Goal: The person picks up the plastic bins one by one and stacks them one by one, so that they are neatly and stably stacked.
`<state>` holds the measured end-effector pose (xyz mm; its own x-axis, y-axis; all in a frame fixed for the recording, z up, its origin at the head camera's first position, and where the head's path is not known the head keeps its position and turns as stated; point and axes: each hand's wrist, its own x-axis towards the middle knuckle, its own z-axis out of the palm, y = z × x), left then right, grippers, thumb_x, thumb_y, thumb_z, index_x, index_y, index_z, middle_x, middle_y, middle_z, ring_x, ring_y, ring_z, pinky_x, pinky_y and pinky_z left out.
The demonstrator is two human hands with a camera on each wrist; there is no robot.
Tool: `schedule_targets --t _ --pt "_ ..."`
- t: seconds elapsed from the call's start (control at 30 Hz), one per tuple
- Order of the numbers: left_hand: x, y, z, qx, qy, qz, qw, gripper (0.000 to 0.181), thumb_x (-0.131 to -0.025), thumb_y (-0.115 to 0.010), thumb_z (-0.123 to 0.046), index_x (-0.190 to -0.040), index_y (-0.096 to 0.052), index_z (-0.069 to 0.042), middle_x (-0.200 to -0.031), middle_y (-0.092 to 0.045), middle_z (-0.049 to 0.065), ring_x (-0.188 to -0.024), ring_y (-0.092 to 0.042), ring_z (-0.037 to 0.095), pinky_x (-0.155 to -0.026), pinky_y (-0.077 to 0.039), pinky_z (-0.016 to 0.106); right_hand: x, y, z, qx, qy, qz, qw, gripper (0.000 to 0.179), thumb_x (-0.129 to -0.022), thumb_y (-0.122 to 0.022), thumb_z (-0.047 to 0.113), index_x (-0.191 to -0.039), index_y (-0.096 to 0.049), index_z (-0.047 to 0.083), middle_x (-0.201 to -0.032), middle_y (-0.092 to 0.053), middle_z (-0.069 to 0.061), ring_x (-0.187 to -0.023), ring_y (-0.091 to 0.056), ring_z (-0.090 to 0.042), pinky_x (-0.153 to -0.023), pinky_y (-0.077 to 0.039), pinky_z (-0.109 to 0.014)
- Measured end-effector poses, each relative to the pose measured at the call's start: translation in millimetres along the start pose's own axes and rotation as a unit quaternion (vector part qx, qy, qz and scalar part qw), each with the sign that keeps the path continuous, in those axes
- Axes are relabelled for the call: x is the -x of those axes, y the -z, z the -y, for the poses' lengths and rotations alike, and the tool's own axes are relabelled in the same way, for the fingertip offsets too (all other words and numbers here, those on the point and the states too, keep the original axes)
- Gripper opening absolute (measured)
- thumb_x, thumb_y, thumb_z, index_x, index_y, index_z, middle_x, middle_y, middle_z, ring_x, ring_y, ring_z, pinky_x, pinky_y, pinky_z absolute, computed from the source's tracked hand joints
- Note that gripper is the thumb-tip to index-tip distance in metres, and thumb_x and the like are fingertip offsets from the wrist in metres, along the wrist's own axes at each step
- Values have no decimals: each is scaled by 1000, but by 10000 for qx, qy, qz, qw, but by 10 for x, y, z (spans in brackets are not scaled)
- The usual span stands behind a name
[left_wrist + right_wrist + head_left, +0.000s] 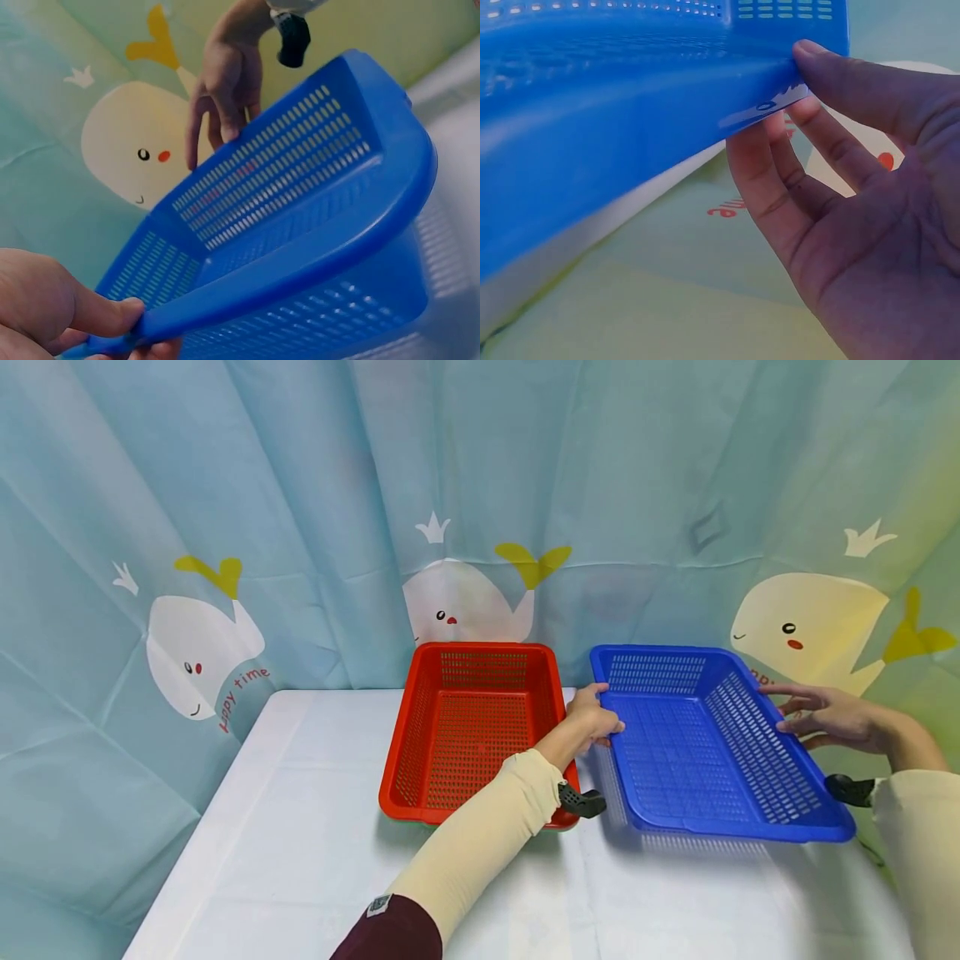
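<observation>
In the head view a blue plastic basket (678, 752) with slotted walls is held over the right part of the table, its shadow falling beneath. My left hand (591, 717) grips its left rim, thumb on top and fingers beneath, as the left wrist view shows. On the opposite side my right hand (847, 718) holds the right rim. The thumb (832, 71) lies on the rim in the right wrist view, with the other fingers under its edge. Nothing lies inside the blue basket. A red plastic basket (401, 752) stands just left of it, partly covered by my left forearm.
A white-covered table (292, 827) carries both baskets. Behind it and along the sides hangs a light blue curtain (300, 485) printed with whales. The left forearm crosses in front of the red basket's near right corner.
</observation>
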<state>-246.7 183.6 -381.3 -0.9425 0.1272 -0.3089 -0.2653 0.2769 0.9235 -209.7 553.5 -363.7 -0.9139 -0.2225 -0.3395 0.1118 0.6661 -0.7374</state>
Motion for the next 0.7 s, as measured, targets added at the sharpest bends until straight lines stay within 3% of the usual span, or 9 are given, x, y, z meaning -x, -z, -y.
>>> schedule_targets --t 0.17,0.37,0.57,0.7 --pt "19 15 -24 -273 -121 25 9996 72 -80 -81 10 -141 -61 -23 -120 -66 9 -78 -66 18 -68 -63 43 47 12 101 187 63 -178 9996 70 -102 -64 12 -158 -23 1 -137 -41 -42 -104 -67 -37 -85 -60 -53" --pt "52 53 -84 -356 -398 145 9985 75 -79 -81 11 -144 -60 -22 -121 -68 12 -78 -67 19 -62 -62 38 129 38 227 481 47 -414 9980 69 -100 -66 10 -154 -24 -2 -138 -38 -45 -100 -68 -35 -83 -60 -56" --pt "90 205 -188 -430 -732 421 9955 79 -80 -82 9 -148 -56 -22 -128 -66 14 -92 -70 21 -64 -62 37 213 76 381 783 184 -681 9944 68 -101 -64 7 -154 -23 -5 -137 -39 -46 -98 -69 -36 -79 -61 -55" --pt "128 325 -264 -291 -1006 662 9923 82 -81 -80 12 -151 -53 -20 -122 -64 13 -81 -69 21 -66 -63 41 264 107 487 1003 291 -934 9901 68 -101 -66 9 -154 -25 -4 -135 -42 -43 -96 -69 -35 -77 -62 -52"
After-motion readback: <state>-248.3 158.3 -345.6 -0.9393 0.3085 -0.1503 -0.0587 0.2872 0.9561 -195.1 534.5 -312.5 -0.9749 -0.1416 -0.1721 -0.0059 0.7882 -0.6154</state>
